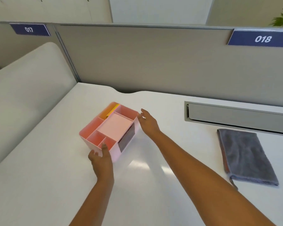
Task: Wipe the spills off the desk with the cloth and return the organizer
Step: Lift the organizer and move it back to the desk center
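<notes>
A pink desk organizer (111,128) with several compartments stands on the white desk (145,185), left of centre. Something yellow sticks out of its far compartment. My left hand (100,158) holds its near corner, thumb over the rim and fingers against the outer wall. My right hand (148,122) is beside the organizer's far right corner, fingers spread, at or just off the wall; I cannot tell if it touches. A grey cloth (245,157) lies folded flat on the desk at the right, away from both hands. No spill shows on the glossy surface.
A grey partition (153,59) runs along the desk's back edge with signs 017 and 018. A grey cable tray flap (238,116) is set into the desk behind the cloth. A white rounded side panel (28,88) borders the desk's left.
</notes>
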The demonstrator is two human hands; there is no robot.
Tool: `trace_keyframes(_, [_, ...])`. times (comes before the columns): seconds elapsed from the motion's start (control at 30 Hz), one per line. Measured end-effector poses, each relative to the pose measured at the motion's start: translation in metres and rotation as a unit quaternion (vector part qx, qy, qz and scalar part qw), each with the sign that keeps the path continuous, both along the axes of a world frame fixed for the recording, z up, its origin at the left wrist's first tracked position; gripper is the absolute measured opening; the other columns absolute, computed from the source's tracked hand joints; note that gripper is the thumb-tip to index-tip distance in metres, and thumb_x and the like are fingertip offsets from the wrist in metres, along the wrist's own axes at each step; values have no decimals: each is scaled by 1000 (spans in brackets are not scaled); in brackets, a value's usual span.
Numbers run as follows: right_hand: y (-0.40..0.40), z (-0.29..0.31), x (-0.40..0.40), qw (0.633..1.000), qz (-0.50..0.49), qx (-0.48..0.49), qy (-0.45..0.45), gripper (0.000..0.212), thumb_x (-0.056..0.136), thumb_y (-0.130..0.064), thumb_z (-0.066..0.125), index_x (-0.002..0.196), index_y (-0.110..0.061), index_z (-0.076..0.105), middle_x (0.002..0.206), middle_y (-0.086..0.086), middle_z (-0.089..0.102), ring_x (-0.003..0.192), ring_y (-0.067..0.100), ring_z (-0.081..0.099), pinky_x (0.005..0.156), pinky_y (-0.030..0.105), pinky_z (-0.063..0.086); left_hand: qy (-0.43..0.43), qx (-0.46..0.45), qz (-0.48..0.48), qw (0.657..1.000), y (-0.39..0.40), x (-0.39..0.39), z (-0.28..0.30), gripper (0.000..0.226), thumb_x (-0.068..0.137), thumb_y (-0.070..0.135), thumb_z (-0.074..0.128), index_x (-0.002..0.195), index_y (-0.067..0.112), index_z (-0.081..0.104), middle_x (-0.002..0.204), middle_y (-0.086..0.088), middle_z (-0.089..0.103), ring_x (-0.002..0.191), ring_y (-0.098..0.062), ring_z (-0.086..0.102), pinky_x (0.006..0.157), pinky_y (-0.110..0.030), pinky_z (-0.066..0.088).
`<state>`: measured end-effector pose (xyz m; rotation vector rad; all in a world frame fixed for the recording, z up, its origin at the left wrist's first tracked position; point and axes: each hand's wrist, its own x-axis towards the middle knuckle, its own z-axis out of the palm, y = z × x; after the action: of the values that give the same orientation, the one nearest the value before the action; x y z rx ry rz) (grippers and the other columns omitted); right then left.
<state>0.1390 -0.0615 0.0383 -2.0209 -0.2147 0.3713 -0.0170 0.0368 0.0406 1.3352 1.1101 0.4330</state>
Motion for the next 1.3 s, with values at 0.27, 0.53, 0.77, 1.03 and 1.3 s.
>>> trace_keyframes(0.27, [9, 4, 10, 996, -71, -35, 51, 24, 85, -30, 54, 104, -17, 58, 109, 6, 66, 95, 25, 65, 85, 41, 55, 23, 33, -8, 999, 8, 8, -5, 50, 89, 25, 53, 133, 22, 31, 132, -14, 52, 113, -37, 53, 98, -54, 46])
trace_keyframes(0.53, [-93, 29, -5, 981, -192, -14, -8, 17, 78, -28, 61, 73, -14, 52, 60, -5, 62, 70, 22, 70, 75, 46, 58, -30, 37, -106, 993, -25, 38, 2, 40, 88, 20, 47, 127, 28, 44, 127, -9, 59, 111, -32, 56, 95, -53, 49])
trace_keyframes(0.77, [-186, 29, -37, 950, -306, -54, -15, 22, 82, -27, 63, 74, -7, 56, 73, 8, 69, 46, 3, 64, 71, 41, 59, -30, 70, -319, 945, -72, 83, 11, 41, 88, 11, 40, 125, 24, 53, 118, -14, 63, 107, -35, 58, 95, -53, 48])
trace_keyframes(1.03, [-218, 8, -50, 931, -357, -72, 0, 20, 84, -22, 62, 70, -13, 53, 74, 10, 72, 49, 3, 63, 52, 18, 51, -9, 90, -384, 919, -97, 101, 0, 46, 86, 12, 37, 126, 28, 53, 105, -17, 65, 83, -25, 54, 90, -54, 51])
trace_keyframes(1.3, [-215, 11, -38, 929, -367, -46, -6, 16, 82, -21, 62, 72, -9, 57, 66, 5, 68, 52, 6, 65, 70, 38, 59, -21, 92, -373, 923, -98, 105, -5, 46, 89, 12, 36, 132, 25, 48, 120, -14, 63, 103, -31, 59, 92, -51, 51])
